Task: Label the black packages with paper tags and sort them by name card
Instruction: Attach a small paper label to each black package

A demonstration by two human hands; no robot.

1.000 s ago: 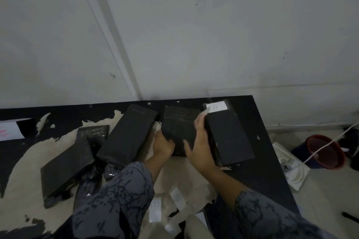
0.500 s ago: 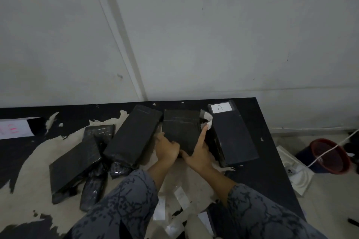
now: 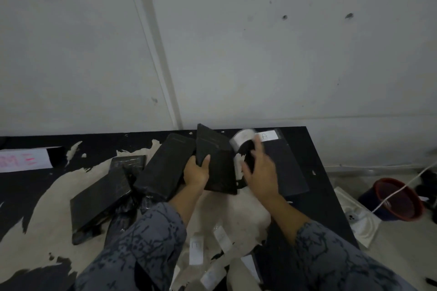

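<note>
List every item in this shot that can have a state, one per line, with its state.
Left hand: grips the middle black package, thumb on its face.
Middle black package: tilted up off the table, untagged face showing.
Right hand: holds a blurred white paper piece.
White paper piece: raised, curled, motion-blurred.
Tagged package: flat, tag marked A on it.
Left packages: lying, untagged.
Loose tags: lying near the table's front edge.

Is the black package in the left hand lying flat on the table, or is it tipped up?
Tipped up. The left hand grips the black package near its lower edge, and its far end rises above the neighbouring packages.
</note>
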